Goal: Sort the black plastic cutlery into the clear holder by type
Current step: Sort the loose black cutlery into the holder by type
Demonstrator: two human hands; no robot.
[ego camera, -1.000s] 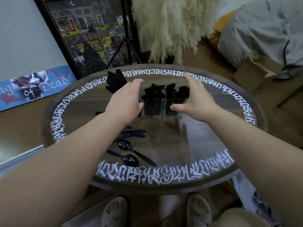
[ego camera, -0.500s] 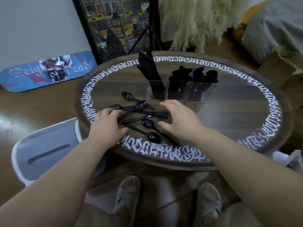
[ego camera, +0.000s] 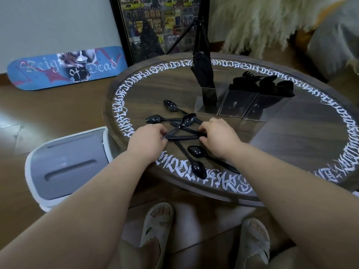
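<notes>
In the head view the sorting looked mostly done: the clear holder [ego camera: 231, 102] at the back of the bench [ego camera: 291, 136] already stood full of black cutlery in its three compartments, while a handful of loose spoons [ego camera: 186, 121] lay crossed near the front edge. Both hands were at that pile, the left hand [ego camera: 148, 139] and right hand [ego camera: 217, 133], each with a narrow grip pinching the crossed handles between them.

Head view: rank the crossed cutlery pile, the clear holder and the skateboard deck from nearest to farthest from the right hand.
1. Pile, under the right hand's fingers.
2. Holder, beyond it on the table.
3. Deck, far left on the floor.
</notes>
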